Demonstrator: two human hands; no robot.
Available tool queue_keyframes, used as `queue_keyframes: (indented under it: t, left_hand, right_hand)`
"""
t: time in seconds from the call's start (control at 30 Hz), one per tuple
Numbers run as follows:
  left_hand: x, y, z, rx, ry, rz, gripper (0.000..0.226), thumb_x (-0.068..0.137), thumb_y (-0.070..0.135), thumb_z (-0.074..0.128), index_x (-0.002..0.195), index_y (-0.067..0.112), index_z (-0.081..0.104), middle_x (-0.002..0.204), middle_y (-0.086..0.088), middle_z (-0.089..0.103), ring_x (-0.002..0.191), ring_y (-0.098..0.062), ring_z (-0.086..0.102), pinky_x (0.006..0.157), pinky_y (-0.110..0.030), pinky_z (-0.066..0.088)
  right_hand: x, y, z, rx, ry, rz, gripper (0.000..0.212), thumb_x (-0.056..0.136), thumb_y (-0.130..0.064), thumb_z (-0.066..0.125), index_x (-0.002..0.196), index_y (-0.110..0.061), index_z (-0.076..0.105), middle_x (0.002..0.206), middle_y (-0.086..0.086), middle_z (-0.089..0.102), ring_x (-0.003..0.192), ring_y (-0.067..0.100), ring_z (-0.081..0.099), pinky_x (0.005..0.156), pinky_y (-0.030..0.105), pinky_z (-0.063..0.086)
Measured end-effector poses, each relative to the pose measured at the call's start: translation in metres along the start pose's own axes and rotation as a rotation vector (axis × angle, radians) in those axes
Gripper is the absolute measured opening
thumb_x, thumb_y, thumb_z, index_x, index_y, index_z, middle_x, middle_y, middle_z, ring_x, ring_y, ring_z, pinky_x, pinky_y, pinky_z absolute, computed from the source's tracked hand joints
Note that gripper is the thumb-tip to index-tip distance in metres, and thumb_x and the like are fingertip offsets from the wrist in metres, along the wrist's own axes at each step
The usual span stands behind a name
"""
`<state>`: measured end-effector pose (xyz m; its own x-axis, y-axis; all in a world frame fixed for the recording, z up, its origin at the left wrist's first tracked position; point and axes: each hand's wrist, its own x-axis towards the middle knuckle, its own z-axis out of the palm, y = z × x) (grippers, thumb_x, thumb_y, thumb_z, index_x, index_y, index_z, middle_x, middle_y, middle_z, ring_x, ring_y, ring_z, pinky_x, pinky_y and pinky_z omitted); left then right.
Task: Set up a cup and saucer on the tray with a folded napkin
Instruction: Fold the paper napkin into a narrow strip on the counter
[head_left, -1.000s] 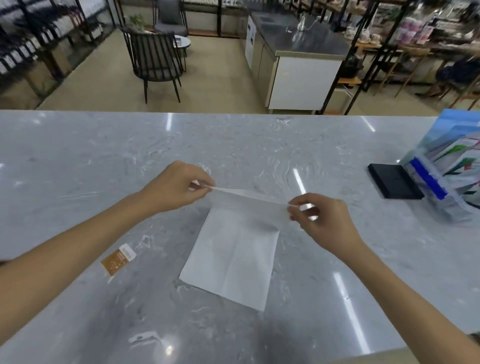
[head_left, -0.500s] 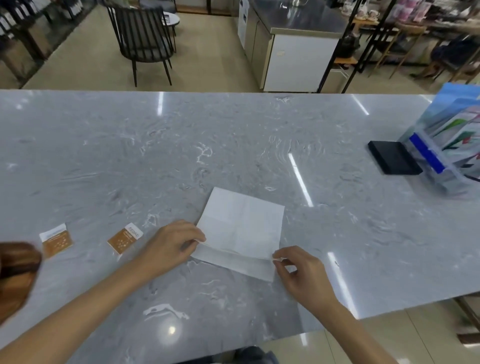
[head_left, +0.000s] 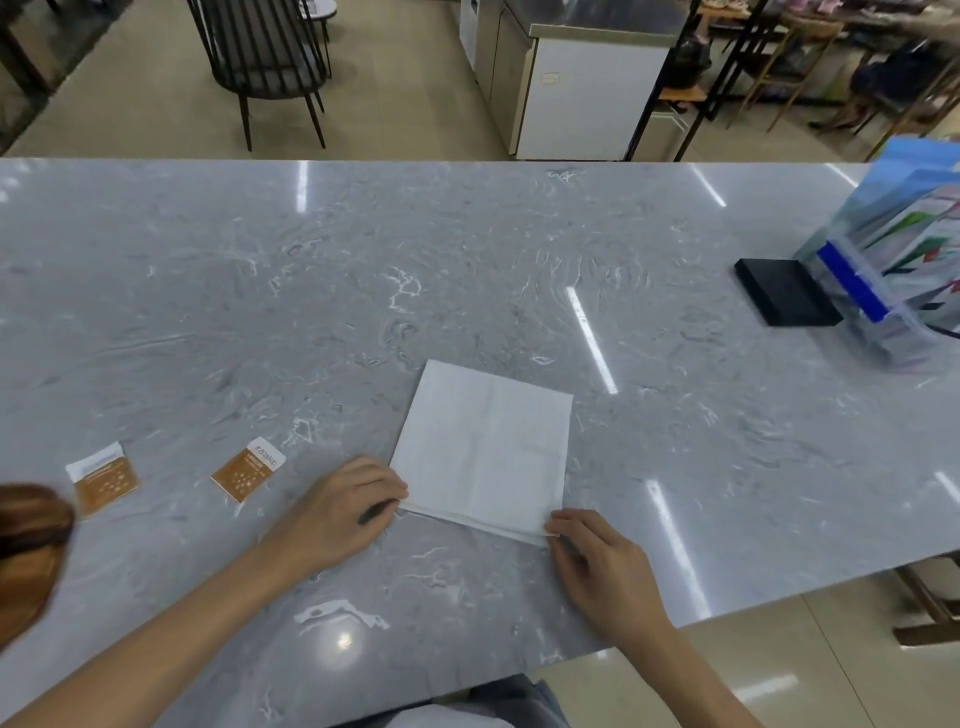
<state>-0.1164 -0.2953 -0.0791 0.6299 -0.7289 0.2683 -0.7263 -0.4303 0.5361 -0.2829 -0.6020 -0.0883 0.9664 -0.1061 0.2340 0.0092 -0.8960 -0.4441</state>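
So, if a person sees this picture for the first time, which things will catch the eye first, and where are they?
First the white napkin, lying flat at the middle of the grey marble counter, with the left hand and the right hand pinching its two near corners. Next, two orange sachets lie on the counter to the left of the hands. At the far right stand a black box and a clear holder of leaflets.

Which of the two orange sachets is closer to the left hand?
The right-hand orange sachet, lying just beside the left hand; the other orange sachet lies farther out toward the counter's left edge.
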Motion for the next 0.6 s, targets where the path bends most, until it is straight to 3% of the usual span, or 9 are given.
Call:
queue_keyframes:
  t: [0.23,0.43,0.6]
  left_hand:
    - [-0.005,0.002,0.007,0.086,0.093,0.088,0.016,0.093,0.008,0.058,0.094,0.005,0.073,0.088,-0.004,0.07,0.082,-0.021,0.063,0.076,-0.026,0.051]
    - [-0.008,0.0,0.012,0.126,0.109,0.142,0.012,0.091,0.002,0.061,0.093,0.005,0.072,0.09,-0.003,0.067,0.085,-0.021,0.059,0.08,-0.023,0.048]
    - [-0.012,0.001,0.01,0.118,0.077,0.122,0.013,0.088,0.003,0.064,0.094,0.007,0.075,0.092,0.0,0.072,0.086,-0.021,0.063,0.076,-0.027,0.054]
  right_hand:
    - [-0.007,-0.009,0.006,-0.094,0.065,-0.001,0.026,0.073,-0.004,0.088,0.096,-0.012,0.079,0.108,-0.001,0.079,0.074,0.017,0.077,0.049,0.027,0.06]
    - [-0.011,-0.015,0.008,-0.135,0.064,0.015,0.022,0.073,-0.006,0.088,0.092,-0.012,0.079,0.107,-0.002,0.078,0.062,0.016,0.074,0.042,0.025,0.055]
    - [-0.01,-0.02,0.004,-0.126,0.043,0.069,0.023,0.074,-0.007,0.088,0.094,-0.016,0.08,0.108,-0.004,0.078,0.082,0.015,0.077,0.048,0.027,0.06]
